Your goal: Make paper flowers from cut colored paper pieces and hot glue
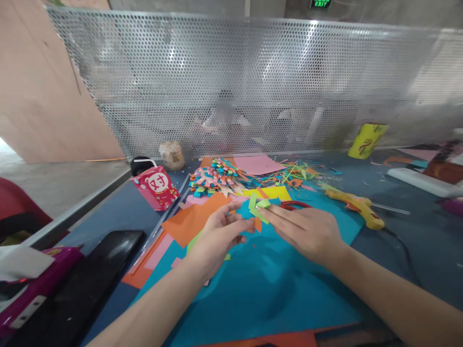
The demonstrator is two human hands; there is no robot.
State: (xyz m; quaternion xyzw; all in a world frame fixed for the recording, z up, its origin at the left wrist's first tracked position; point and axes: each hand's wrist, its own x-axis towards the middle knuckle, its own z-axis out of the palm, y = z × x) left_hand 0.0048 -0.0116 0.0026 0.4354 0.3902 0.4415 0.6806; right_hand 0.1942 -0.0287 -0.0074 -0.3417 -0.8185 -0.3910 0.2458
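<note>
Over the middle of the tabletop (434,226), above a blue sheet (253,299), the right hand (307,231) has its fingers closed on green strips (252,204), seemingly to hold them together. The left hand (220,233) curls beside them, perhaps for steadying; whether it grips anything, I can't tell. The glue gun (369,212) lies toward the right edge, probably for easy reach.

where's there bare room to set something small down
Bare: the near blue sheet, between the forearms; the table between the pink box and phone; the patch right of the glue gun, nearer than the white bar. Crowded: beyond the left hand and right hand, where fringed paper and paper strips pile up.
</note>
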